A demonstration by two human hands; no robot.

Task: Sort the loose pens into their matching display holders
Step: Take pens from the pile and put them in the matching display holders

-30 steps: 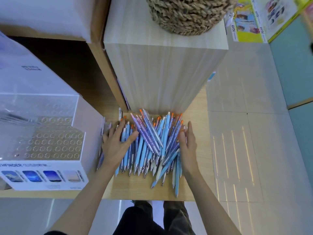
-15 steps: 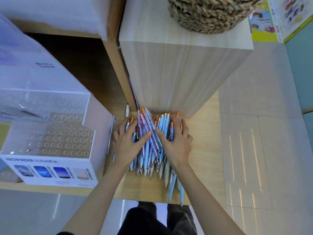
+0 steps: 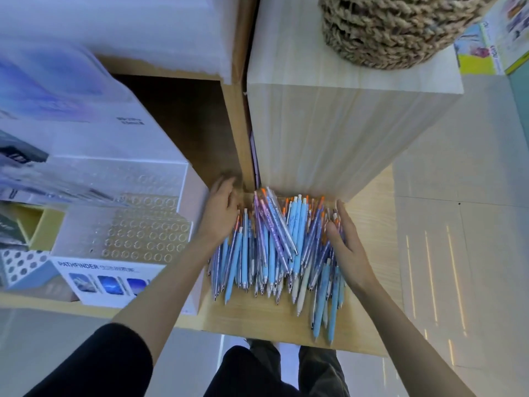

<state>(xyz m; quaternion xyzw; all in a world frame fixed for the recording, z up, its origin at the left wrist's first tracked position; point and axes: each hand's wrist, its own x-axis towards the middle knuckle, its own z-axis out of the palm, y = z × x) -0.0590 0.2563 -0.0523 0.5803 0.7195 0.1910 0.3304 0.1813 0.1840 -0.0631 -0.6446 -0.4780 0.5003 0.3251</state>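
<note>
Both hands have drawn apart since a moment ago, left hand and right hand now bracketing the pens heaped on the bench beside the holder, each grip spread and pinching nothing, seemingly to herd strays together.

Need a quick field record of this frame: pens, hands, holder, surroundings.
pens: loose pile of blue, purple and white pens on wooden shelf
left hand: open, at pile's left edge, blurred
right hand: open, against pile's right edge
holder: clear PATHFINDER holder left of pile, rows of round holes
behind: wooden box, woven basket on top
</note>
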